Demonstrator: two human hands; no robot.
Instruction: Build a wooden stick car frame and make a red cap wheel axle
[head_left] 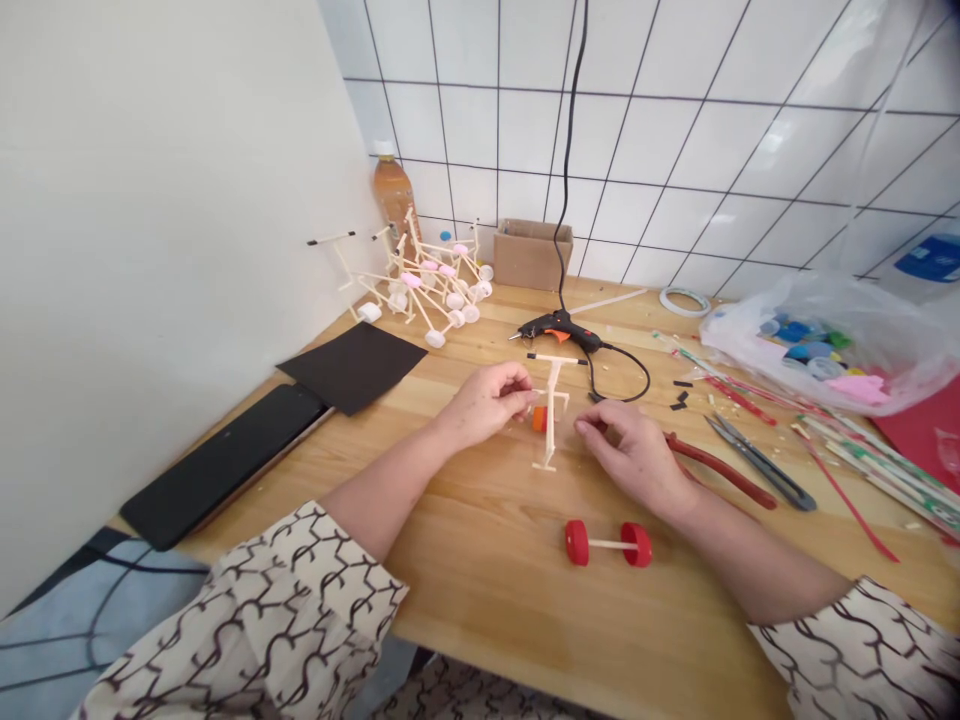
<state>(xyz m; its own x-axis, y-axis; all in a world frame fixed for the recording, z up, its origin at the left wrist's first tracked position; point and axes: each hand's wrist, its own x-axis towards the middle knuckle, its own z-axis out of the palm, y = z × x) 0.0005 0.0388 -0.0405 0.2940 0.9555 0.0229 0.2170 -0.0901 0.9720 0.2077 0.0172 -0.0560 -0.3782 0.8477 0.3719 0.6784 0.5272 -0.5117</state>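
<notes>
My left hand point(491, 403) pinches the left side of a small pale stick frame point(551, 410), which has a T-shaped bar with black tips at its top. An orange-red cap wheel point(540, 418) sits low on the frame, beside my left fingertips. Just right of the frame is my right hand point(630, 450), its thumb and forefinger pressed together; whatever they may hold is too small to make out. Nearer the table's front edge lies a pair of red cap wheels point(576, 543) joined by a pale stick.
Behind the frame lies a black glue gun point(559, 328) with its cord. Finished stick models point(427, 280), a bottle point(393, 190) and a cardboard box point(532, 255) stand at the back. Pliers point(720, 470), scissors point(761, 465) and a bag of caps point(825, 340) are at right; a phone point(225, 460) lies left.
</notes>
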